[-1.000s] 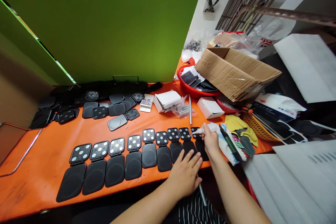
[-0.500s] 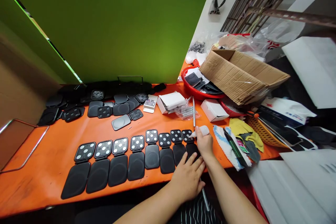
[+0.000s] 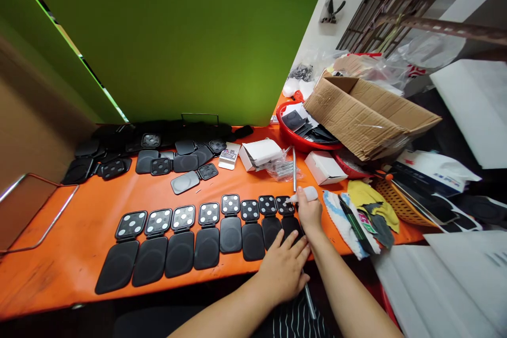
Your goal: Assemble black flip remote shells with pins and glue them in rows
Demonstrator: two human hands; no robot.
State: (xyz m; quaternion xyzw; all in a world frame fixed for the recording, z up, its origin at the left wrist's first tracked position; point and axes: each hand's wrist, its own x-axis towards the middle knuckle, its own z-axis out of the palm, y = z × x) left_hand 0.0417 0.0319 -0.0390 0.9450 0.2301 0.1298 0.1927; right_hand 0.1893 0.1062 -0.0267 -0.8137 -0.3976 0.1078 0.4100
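My right hand [image 3: 310, 215] grips a small white squeeze bottle [image 3: 309, 194] with its thin nozzle pointing left. That tip is at the dotted square end of the rightmost folding black piece [image 3: 285, 205]. My left hand [image 3: 283, 266] lies flat with fingers spread over the lower pad of that same piece and partly hides it. Leftward runs a row of similar unfolded pieces, each a black pad [image 3: 179, 254] hinged to a smaller square with round whitish dots [image 3: 183, 217]. A metal tube [image 3: 309, 301] shows below my left hand.
More black folding pieces [image 3: 185, 162] lie piled at the back left. White boxes [image 3: 260, 154], a red basin [image 3: 291, 129] and a cardboard box [image 3: 356, 116] stand at the back right. Right of my hands are a marker-laden cloth [image 3: 330, 216], yellow cloth [image 3: 366, 196] and orange basket [image 3: 396, 198].
The view has shifted slightly, so the table's things appear a little to the right. Both hands keep nearly the same place, and the bottle's tip stays at the rightmost dotted square.
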